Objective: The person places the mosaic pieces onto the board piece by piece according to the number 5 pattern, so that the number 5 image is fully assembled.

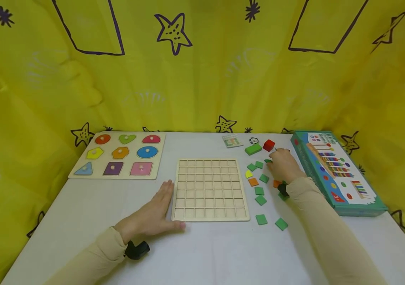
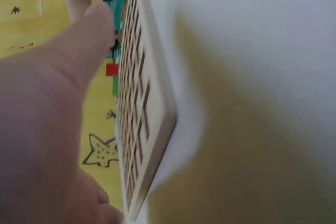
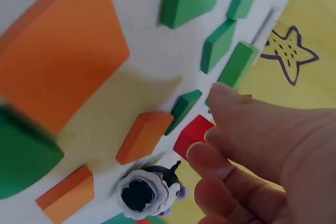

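A pale wooden grid board [image 1: 211,190] lies flat with all its squares bare. Along its left edge rests my left hand [image 1: 154,213], fingers straight and thumb spread by the near corner. My right hand [image 1: 283,164] reaches over scattered tiles at the board's right, its fingers bent, with a gap between thumb and index finger and nothing visible between them. Close to it are a red block [image 3: 193,136], a green tile [image 3: 184,111], an orange tile [image 3: 144,137] and a small black-and-white figure [image 3: 149,191]. Several green square tiles [image 1: 261,200] and a yellow piece [image 1: 248,174] lie nearer the board.
A shape puzzle board [image 1: 97,170] with knobbed pieces lies at the back left. On the right is a green-edged toy box [image 1: 341,174]. A green block [image 1: 253,149], a round token [image 1: 254,140] and a small packet [image 1: 232,141] lie at the back. Yellow curtains hang around the table.
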`<state>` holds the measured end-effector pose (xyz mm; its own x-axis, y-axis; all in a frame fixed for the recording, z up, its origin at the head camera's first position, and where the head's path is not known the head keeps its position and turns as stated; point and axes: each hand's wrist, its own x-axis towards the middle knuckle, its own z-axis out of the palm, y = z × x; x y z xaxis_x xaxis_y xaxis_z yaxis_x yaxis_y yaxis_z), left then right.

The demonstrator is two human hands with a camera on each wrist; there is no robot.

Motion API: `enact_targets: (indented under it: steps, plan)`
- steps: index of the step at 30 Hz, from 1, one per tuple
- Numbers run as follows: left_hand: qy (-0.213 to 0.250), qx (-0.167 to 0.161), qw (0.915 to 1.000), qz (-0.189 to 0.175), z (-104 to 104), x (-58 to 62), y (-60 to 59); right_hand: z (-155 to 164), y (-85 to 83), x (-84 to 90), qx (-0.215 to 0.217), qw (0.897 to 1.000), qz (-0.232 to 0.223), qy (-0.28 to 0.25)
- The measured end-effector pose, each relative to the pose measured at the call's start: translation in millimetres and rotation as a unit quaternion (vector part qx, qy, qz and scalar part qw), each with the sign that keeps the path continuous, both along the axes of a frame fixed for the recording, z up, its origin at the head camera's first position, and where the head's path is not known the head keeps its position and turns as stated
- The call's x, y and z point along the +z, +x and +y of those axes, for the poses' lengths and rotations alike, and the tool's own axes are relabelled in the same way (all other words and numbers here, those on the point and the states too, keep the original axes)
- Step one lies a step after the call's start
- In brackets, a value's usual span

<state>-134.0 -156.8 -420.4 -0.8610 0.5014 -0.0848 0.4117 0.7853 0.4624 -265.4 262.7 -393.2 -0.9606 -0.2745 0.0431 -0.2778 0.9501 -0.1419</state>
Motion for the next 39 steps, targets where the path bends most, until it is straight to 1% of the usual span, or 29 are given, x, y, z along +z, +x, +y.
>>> enact_targets:
  steps: [2,4,10,13,16,20,22,23,25,28,32,35,39]
  plan:
    - [-0.012,0.001,0.9999,0.000,2.6,-3.3,3.9,-0.5,-1.9,-0.8,0.002,1.000,0.000,0.013]
    - [-0.018,0.001,0.9998,0.006,4.2,-5.6,5.9,-0.8,-3.8,-2.0,0.000,1.000,-0.007,0.016]
    - [-0.029,0.002,0.9993,0.023,6.6,-9.9,7.8,-0.7,-7.0,-5.4,-0.038,0.998,-0.047,-0.003]
    - [-0.030,0.003,0.9991,0.030,6.7,-11.0,8.4,0.7,-8.9,-6.8,-0.046,0.998,-0.050,-0.005]
    - [-0.034,0.007,0.9987,0.038,6.5,-11.0,8.8,1.2,-10.4,-7.0,-0.044,0.998,-0.045,-0.006]
    - [-0.036,0.009,0.9983,0.044,7.3,-10.9,8.4,0.0,-9.3,-3.6,-0.050,0.998,-0.048,-0.005]
    - [-0.035,0.008,0.9983,0.046,8.1,-11.3,8.2,-2.2,-6.1,0.5,-0.058,0.997,-0.047,-0.015]
    - [-0.034,0.008,0.9983,0.046,8.4,-11.6,8.2,-4.6,-3.9,3.1,-0.063,0.997,-0.044,-0.028]
    - [-0.033,0.007,0.9983,0.048,9.1,-12.1,8.4,-12.6,1.1,9.1,-0.060,0.996,-0.035,-0.061]
    - [-0.033,0.009,0.9982,0.049,9.5,-13.7,9.1,-34.8,8.4,15.3,-0.019,0.993,-0.012,-0.116]
    - [-0.042,0.015,0.9978,0.049,9.0,-16.1,10.1,-76.4,12.9,16.3,0.054,0.987,-0.016,-0.153]
    - [-0.037,0.016,0.9977,0.054,8.2,-17.1,10.5,-108.3,11.2,13.3,0.087,0.983,-0.040,-0.159]
    - [-0.029,0.016,0.9980,0.054,7.0,-18.7,10.7,-145.0,4.2,5.7,0.120,0.980,-0.070,-0.142]
